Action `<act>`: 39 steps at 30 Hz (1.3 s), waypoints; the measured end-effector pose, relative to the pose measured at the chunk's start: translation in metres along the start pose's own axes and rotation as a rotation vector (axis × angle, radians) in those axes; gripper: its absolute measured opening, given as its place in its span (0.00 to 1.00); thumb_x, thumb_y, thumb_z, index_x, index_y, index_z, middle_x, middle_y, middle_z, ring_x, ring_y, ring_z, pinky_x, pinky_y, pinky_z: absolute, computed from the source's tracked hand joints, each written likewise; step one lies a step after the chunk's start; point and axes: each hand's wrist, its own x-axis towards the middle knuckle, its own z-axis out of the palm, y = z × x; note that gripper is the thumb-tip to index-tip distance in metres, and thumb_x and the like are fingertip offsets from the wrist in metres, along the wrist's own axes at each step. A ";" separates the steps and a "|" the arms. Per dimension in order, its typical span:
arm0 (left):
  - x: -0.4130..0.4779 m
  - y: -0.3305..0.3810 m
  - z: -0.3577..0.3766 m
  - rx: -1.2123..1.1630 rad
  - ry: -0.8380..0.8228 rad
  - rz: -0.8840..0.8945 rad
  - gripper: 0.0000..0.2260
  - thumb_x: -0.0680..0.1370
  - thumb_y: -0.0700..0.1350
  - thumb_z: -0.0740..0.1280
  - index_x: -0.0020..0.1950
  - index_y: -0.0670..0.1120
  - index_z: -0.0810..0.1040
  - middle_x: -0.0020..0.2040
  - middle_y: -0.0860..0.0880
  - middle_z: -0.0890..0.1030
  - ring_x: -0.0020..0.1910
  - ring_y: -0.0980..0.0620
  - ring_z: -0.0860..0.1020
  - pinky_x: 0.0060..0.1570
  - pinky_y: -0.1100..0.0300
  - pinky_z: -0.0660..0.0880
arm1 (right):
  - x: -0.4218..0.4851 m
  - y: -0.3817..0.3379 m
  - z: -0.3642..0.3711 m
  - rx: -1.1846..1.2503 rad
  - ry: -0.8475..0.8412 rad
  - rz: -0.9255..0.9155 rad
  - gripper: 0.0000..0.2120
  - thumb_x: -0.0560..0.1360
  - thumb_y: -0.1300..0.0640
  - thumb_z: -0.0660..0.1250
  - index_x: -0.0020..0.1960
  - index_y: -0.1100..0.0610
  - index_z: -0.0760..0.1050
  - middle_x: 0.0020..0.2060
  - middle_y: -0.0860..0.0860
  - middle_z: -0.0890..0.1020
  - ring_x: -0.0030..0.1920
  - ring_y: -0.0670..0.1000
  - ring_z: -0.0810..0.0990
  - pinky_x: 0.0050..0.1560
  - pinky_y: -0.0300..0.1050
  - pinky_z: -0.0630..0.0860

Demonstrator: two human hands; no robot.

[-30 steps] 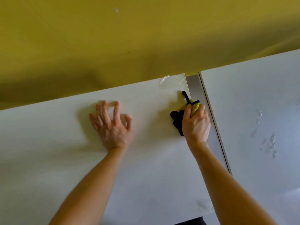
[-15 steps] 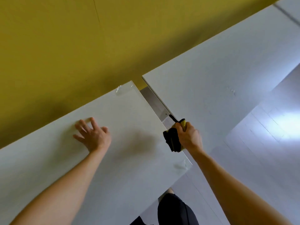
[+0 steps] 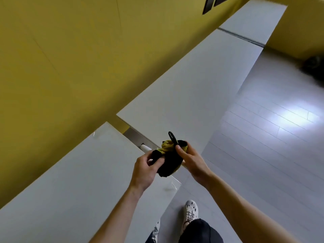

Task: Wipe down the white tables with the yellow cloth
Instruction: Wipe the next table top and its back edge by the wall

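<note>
The yellow cloth [image 3: 168,156] with its black side and black loop is bunched up in the air above the right end of the near white table [image 3: 73,186]. My left hand [image 3: 146,170] pinches its left black corner. My right hand [image 3: 190,159] grips its right side, thumb on top. A second white table [image 3: 198,88] runs on along the yellow wall to the upper right, and a third white table [image 3: 252,20] stands beyond it.
A narrow gap with a metal strip [image 3: 138,137] and a white table leg [image 3: 145,148] separates the near table from the second one. Pale floor [image 3: 263,137] lies to the right. My shoes [image 3: 190,213] stand by the near table's corner. A dark blurred object [image 3: 313,69] sits far right.
My left hand has left the near table's surface and taken hold of the cloth. My right hand has lifted the cloth off the table's edge. The view has swung right along the tables.
</note>
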 end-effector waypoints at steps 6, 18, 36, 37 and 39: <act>0.032 0.043 0.060 0.144 0.056 0.109 0.04 0.84 0.46 0.73 0.58 0.50 0.85 0.50 0.56 0.87 0.55 0.54 0.85 0.51 0.65 0.82 | 0.000 -0.004 -0.089 0.014 -0.026 0.075 0.15 0.83 0.46 0.72 0.67 0.49 0.80 0.60 0.49 0.88 0.63 0.49 0.85 0.66 0.53 0.82; 0.066 0.146 0.138 0.215 -0.144 0.265 0.05 0.87 0.39 0.65 0.58 0.41 0.80 0.49 0.41 0.83 0.50 0.52 0.81 0.54 0.60 0.78 | 0.048 -0.070 -0.211 -0.552 -0.087 -0.292 0.50 0.72 0.62 0.77 0.85 0.38 0.57 0.82 0.40 0.64 0.77 0.40 0.64 0.70 0.41 0.67; 0.141 0.098 0.083 0.246 0.078 -0.123 0.26 0.79 0.31 0.73 0.73 0.51 0.75 0.65 0.46 0.83 0.62 0.48 0.85 0.62 0.53 0.82 | 0.145 -0.074 -0.192 -0.736 0.063 -0.380 0.27 0.79 0.65 0.70 0.77 0.53 0.71 0.67 0.54 0.80 0.61 0.55 0.83 0.59 0.53 0.83; 0.152 0.084 0.078 0.352 0.049 -0.177 0.28 0.79 0.32 0.74 0.75 0.50 0.73 0.68 0.45 0.81 0.64 0.47 0.83 0.64 0.53 0.81 | 0.156 -0.061 -0.186 -0.840 0.087 -0.391 0.29 0.80 0.63 0.70 0.79 0.56 0.69 0.72 0.56 0.78 0.66 0.57 0.81 0.64 0.53 0.80; 0.164 0.048 0.068 0.599 -0.010 -0.288 0.31 0.77 0.36 0.76 0.78 0.48 0.71 0.72 0.44 0.77 0.68 0.48 0.79 0.69 0.53 0.77 | 0.172 -0.024 -0.174 -1.024 0.014 -0.339 0.31 0.82 0.54 0.72 0.82 0.56 0.67 0.78 0.56 0.73 0.76 0.60 0.74 0.74 0.55 0.73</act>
